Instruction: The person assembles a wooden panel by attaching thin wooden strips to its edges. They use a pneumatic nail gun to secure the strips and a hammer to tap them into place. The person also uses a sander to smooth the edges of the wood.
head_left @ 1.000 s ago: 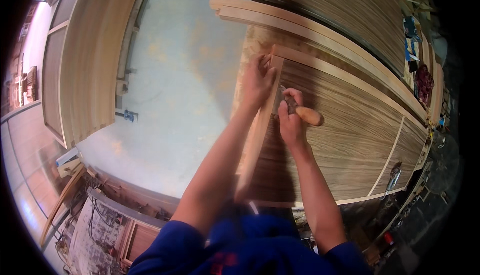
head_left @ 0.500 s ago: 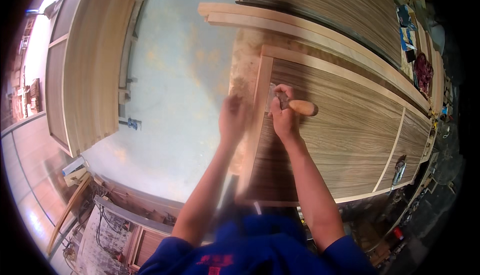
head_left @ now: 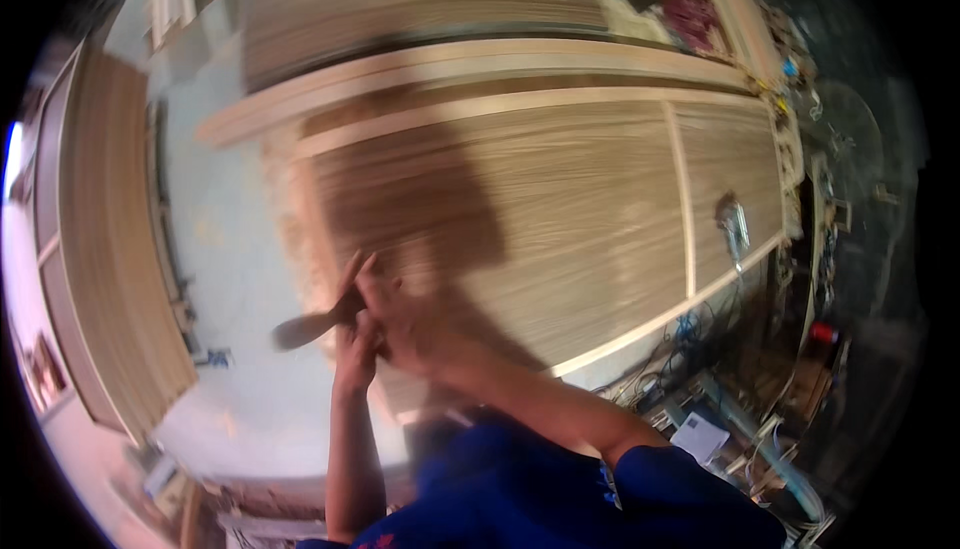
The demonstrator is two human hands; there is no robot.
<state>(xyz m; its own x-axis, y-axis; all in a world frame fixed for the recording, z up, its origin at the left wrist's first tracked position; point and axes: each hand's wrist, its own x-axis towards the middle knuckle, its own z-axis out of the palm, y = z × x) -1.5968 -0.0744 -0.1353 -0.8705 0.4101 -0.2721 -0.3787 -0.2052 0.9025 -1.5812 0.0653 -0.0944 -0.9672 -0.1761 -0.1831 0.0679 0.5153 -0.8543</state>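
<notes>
At the panel's left end we count two hands, one handled tool; on its right, one silvery tool.

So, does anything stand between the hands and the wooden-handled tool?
Nothing visible does: the left hand and right hand meet at the wooden-handled tool. Blur hides which one grips it.

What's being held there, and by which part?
A wooden-handled tool, held past its handle, where left hand and right hand meet; blur hides which grips.
</notes>
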